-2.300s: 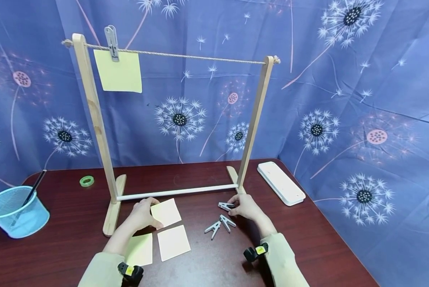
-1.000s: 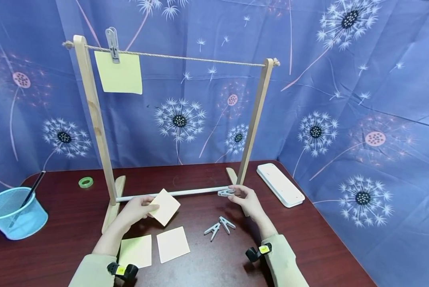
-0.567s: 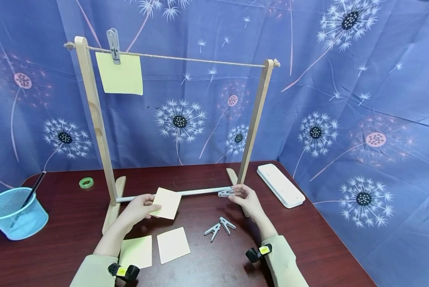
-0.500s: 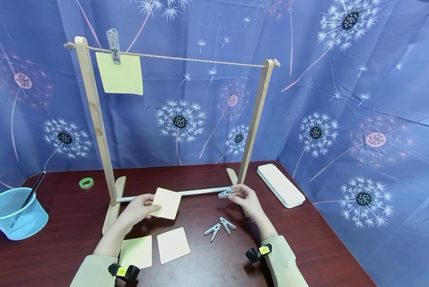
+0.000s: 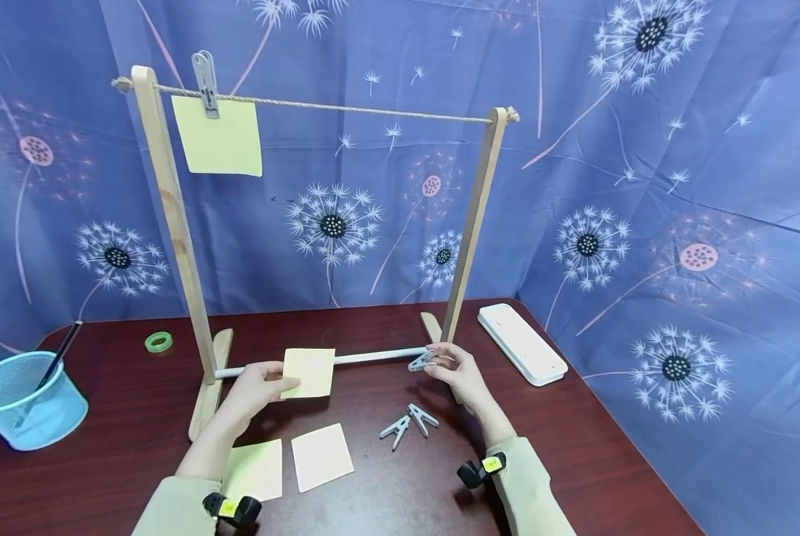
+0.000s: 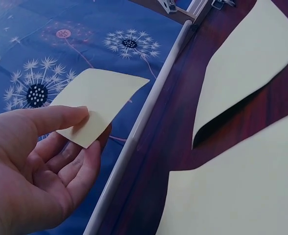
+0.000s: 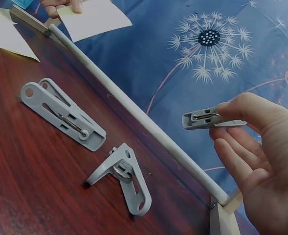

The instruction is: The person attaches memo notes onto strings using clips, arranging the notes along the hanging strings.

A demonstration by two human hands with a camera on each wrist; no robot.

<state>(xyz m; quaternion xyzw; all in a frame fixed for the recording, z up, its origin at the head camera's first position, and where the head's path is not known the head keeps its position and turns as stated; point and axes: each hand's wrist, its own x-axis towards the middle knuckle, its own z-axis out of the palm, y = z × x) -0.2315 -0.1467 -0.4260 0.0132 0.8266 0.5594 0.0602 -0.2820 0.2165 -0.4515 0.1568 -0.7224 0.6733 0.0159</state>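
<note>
A square yellow sticky note is pinched between the thumb and fingers of my left hand, raised in front of the white crossbar; the left wrist view shows the thumb flat on the note. My right hand pinches a grey clothespin near the crossbar's right end. In the right wrist view this clothespin points away from the fingertips. Two more clothespins lie on the table between the hands. Two sticky notes lie flat below the left hand.
A wooden frame carries a rope, where a clothespin holds a yellow note at the left. A blue mesh pen cup, green tape roll and white case stand around it on the dark table.
Both hands have risen from the table, the left with a sticky note and the right with a clothespin. The note has since turned in the fingers until its edges stand nearly level.
</note>
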